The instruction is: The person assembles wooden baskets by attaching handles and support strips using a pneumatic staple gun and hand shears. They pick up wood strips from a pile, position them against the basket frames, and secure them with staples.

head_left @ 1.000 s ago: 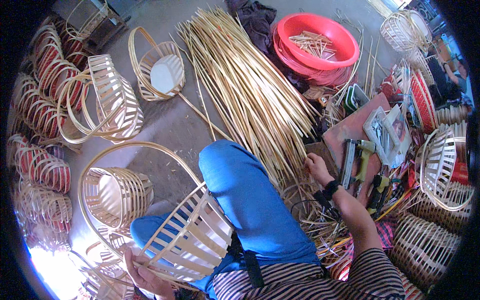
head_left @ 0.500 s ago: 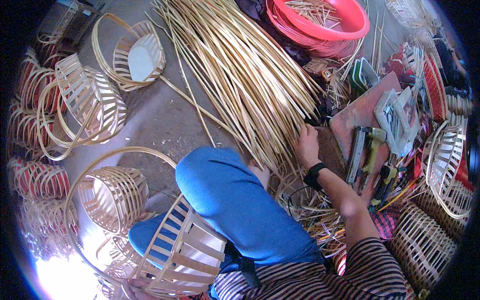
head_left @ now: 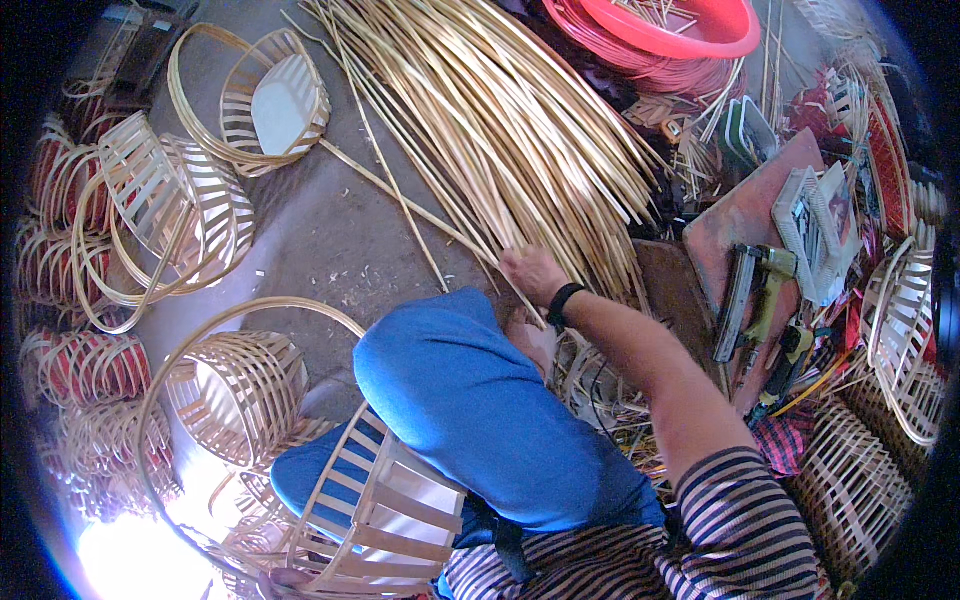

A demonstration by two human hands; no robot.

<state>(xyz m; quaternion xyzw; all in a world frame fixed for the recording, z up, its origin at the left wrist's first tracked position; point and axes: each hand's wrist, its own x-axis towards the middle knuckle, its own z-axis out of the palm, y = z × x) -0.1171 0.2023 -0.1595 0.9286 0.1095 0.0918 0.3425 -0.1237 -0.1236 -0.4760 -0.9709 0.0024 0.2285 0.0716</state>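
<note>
At the bottom edge, my left hand (head_left: 289, 578) shows only in part, gripping the wooden slat basket (head_left: 385, 515) that leans against my blue-trousered leg. A tall hoop handle (head_left: 150, 400) rises from this basket. My right hand (head_left: 533, 276), with a black band at its wrist, is closed at the near end of a large bundle of cane strips (head_left: 490, 130). Its curled fingers pinch a cane strip along the bundle's left side. The fingertips are partly hidden.
Finished baskets (head_left: 275, 105) stand on the floor at the left, beside red-lined stacks (head_left: 85, 368). A pink basin (head_left: 700, 40) sits at the far right. Nearer are a staple gun (head_left: 770, 275) on a board (head_left: 715, 235), white trays (head_left: 808, 235), and more baskets (head_left: 855, 475).
My right hand has moved left across the near end of the cane bundle and its fingers have closed. The left hand and its basket have stayed nearly in place.
</note>
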